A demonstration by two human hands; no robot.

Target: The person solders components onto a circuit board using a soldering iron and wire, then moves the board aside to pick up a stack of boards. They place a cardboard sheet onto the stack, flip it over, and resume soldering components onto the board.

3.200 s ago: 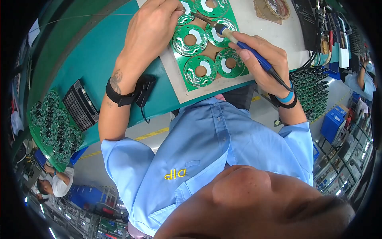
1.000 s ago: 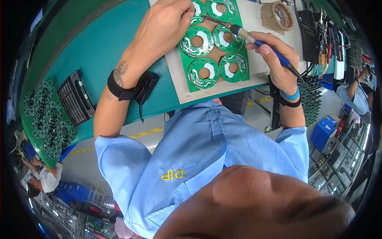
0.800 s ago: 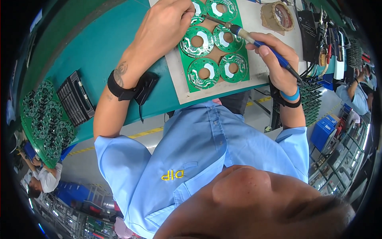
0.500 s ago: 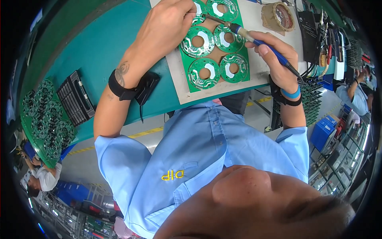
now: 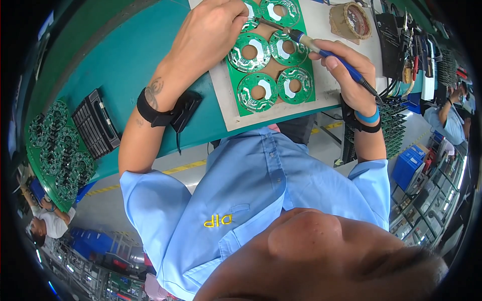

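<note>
My right hand (image 5: 354,93) grips a soldering iron (image 5: 304,40) with a blue handle, held like a pen. The iron's tip points left and rests at or just above a round green circuit board (image 5: 246,25) in the far-left part of a panel. My left hand (image 5: 211,32) is closed beside that same board, fingertips pinched close to the iron tip. What its fingers hold is hidden. Several round boards with centre holes, such as the near-left one (image 5: 243,93), make up the green panel (image 5: 232,80). Beneath it lies a pale sheet (image 5: 221,90).
A roll of tape (image 5: 351,21) stands at the far right, near a rack of hand tools (image 5: 409,50). On the teal mat (image 5: 120,65), a black slotted tray (image 5: 94,125) lies beside populated boards (image 5: 60,155). Racked boards (image 5: 391,125) stand beyond my right wrist.
My hands and the soldering iron look almost unmoved. In the background at the lower left, another person has shifted slightly.
</note>
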